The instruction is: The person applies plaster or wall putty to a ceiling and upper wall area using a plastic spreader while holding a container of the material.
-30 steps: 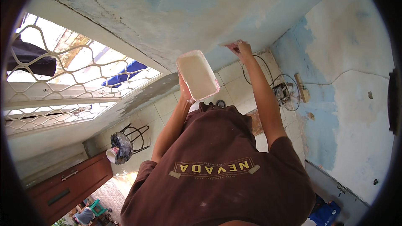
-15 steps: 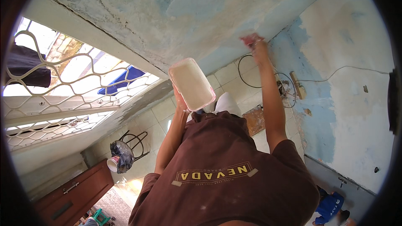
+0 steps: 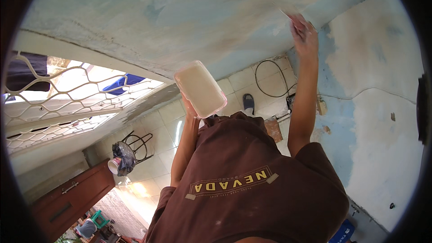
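My left hand (image 3: 189, 106) holds a shallow rectangular tray (image 3: 200, 89) with a pinkish rim and a pale, cream-coloured inside. Its fingers are mostly hidden behind the tray's side. Up at the patchy blue and beige wall (image 3: 211, 22), my right hand (image 3: 307, 40) grips a flat red scraper (image 3: 295, 18) with a thin edge, blurred by motion. The scraper is close to the wall; whether it touches cannot be made out.
A barred window (image 3: 90, 81) opens at the left. On the tiled floor, a stool (image 3: 139, 146) carries a black plastic bag (image 3: 126, 158) and a pail (image 3: 114, 166). A looped cable (image 3: 257, 77) lies near the right corner. A brown door (image 3: 74, 191) stands lower left.
My right hand with the scraper has moved up and to the right along the wall. The tray has shifted slightly left, and a shoe now shows on the floor.
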A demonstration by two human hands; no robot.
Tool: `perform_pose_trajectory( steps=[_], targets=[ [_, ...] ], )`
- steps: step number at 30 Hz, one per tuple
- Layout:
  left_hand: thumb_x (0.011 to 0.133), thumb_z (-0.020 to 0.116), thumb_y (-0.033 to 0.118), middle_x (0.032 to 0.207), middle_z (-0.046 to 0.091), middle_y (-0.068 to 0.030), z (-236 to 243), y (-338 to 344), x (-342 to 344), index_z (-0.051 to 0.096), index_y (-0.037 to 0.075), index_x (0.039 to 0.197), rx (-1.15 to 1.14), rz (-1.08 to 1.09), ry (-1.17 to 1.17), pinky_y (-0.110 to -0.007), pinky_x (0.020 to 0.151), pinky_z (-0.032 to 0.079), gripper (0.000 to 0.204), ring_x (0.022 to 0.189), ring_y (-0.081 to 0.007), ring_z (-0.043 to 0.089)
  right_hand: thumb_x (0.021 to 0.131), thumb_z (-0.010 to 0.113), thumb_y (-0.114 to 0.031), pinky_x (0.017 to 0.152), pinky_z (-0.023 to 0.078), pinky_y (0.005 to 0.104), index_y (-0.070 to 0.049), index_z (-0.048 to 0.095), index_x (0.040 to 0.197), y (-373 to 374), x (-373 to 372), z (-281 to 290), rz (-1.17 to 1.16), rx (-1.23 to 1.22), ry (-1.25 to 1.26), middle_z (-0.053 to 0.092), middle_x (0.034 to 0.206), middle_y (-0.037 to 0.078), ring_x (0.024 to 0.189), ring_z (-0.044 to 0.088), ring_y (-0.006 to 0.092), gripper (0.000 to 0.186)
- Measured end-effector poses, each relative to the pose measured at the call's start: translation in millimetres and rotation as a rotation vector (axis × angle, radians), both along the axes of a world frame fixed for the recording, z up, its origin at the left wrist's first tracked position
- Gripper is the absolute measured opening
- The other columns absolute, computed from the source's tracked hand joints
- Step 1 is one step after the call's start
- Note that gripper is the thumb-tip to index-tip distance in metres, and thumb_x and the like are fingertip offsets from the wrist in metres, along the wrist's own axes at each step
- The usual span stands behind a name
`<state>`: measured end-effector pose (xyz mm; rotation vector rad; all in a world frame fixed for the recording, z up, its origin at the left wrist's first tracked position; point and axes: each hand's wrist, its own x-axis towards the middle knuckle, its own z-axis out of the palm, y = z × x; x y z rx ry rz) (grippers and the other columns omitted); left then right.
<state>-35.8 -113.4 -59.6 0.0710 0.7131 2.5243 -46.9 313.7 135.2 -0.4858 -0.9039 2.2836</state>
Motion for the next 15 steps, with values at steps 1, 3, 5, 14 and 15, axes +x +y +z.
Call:
perform_pose_trajectory(
  steps=[1,3,5,14,15],
  targets=[
    [0.096,0.053,0.062,0.140,0.054,-0.0141,-8.0,9.4,1.7,0.036,0.011,0.151,0.062,-0.039,-0.038,-0.053,0.094,0.057,0.078,0.118,-0.0328,0.062,0.100,0.054,-0.008,0.093,0.060,0.0352,0.009,0.063,0.104,3.1,15.6,5.1,-0.064,-0.024,-0.076,0.067,0.098,0.018,0.098,0.067,0.0262,0.019],
    [0.092,0.056,0.066,0.141,0.053,-0.0157,-9.0,32.8,4.2,0.035,0.010,0.152,0.094,-0.088,-0.058,-0.056,0.094,0.056,0.085,0.119,-0.0351,0.062,0.100,0.056,-0.008,0.091,0.060,0.0326,0.007,0.066,0.101,34.5,34.7,-28.7,-0.031,0.092,-0.255,0.069,0.093,0.015,0.093,0.068,0.0230,0.018],
    [0.089,0.057,0.069,0.142,0.052,-0.0168,-6.1,56.9,7.6,0.035,0.010,0.152,0.046,-0.099,-0.035,-0.058,0.095,0.055,0.089,0.119,-0.0366,0.061,0.100,0.054,-0.007,0.092,0.059,0.0322,0.004,0.067,0.099,61.0,48.9,-148.2,0.175,0.113,-0.326,0.071,0.091,0.014,0.090,0.069,0.0216,0.017],
    [0.092,0.057,0.064,0.141,0.052,-0.0174,-17.6,113.3,24.6,0.035,0.008,0.152,0.013,0.021,-0.039,-0.058,0.095,0.056,0.085,0.118,-0.0362,0.062,0.100,0.037,0.001,0.092,0.062,0.0492,0.015,0.052,0.104,50.2,-64.9,-94.6,0.253,-0.362,-0.153,0.062,0.104,0.029,0.096,0.066,0.0400,0.020],
    [0.092,0.057,0.062,0.141,0.053,-0.0173,-16.0,121.2,24.9,0.035,0.008,0.152,0.040,0.031,-0.050,-0.058,0.094,0.056,0.083,0.118,-0.0361,0.062,0.101,0.040,-0.002,0.096,0.061,0.0501,0.016,0.050,0.104,67.7,-57.2,-67.4,0.268,-0.363,-0.106,0.060,0.105,0.030,0.098,0.065,0.0401,0.020]
  ],
)
